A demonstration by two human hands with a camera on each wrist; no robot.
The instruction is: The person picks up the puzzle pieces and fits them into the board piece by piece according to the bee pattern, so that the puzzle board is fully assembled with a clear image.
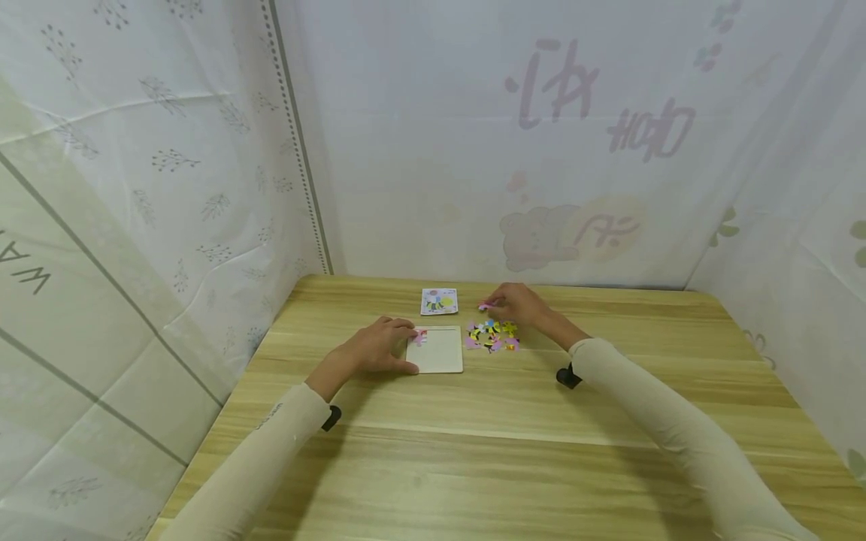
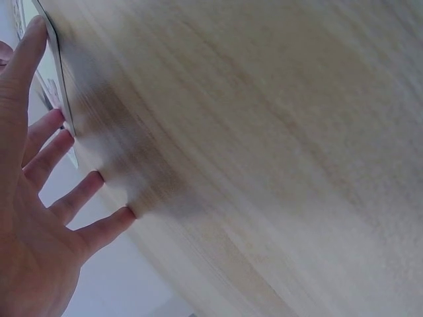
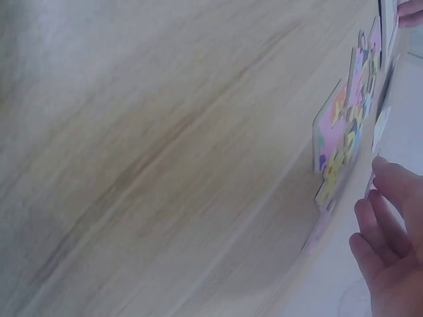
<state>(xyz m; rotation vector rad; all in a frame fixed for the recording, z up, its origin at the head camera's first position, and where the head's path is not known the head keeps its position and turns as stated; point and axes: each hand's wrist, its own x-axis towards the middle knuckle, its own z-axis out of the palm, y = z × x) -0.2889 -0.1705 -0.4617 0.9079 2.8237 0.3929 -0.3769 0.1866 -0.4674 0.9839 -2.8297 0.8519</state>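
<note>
My left hand (image 1: pixel 380 346) rests at the left side of a pale, square puzzle board (image 1: pixel 441 356). Its thumb touches the lower left corner and the fingers lie near the upper left, spread and fairly straight in the left wrist view. A pink puzzle piece (image 1: pixel 419 338) sits in the board's upper left corner, partly covered by those fingers. Between thumb and fingers, my right hand (image 1: pixel 519 303) pinches a small pinkish puzzle piece (image 1: pixel 484 306), raised behind the pile. Loose puzzle pieces (image 1: pixel 492 338) in yellow, black, pink and blue lie right of the board.
A square picture card (image 1: pixel 439 302) with a bee drawing lies behind the board. The wooden table (image 1: pixel 433 481) ends at the back against a printed curtain (image 1: pixel 433 150). More printed cloth hangs at both sides.
</note>
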